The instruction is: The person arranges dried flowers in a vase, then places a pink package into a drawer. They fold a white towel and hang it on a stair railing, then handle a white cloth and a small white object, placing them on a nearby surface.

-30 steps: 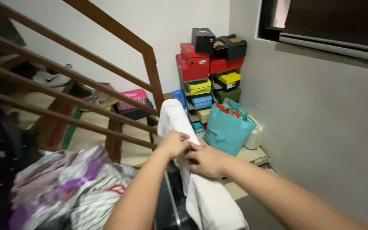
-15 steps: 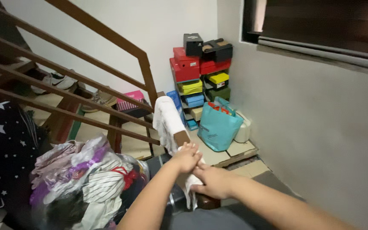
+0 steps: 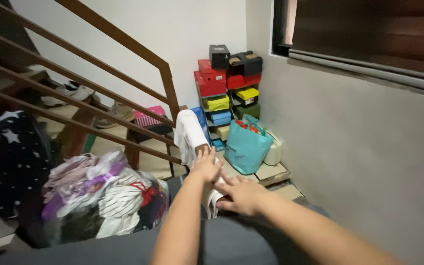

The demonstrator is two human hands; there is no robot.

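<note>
White towelling hangs over one brown post at the centre of the view: a single white towel, its lower end bunched under two hands. At about 12 o'clock from the forearms, the left hand lies on the cloth with fingers stretched flat, not clenched. Just at its 4 o'clock, the right hand presses the towel's lower end, fingers spread open, touching rather than clutching. At 9 o'clock from the hands sits one clear bag of clothes, with one dark star-printed fabric farther out the same way. At 1 o'clock stands one teal tote bag, and beyond it, at 12 o'clock, a stack of shoe boxes in two columns against the corner; roughly a dozen show. One pink box rests on a stair.
</note>
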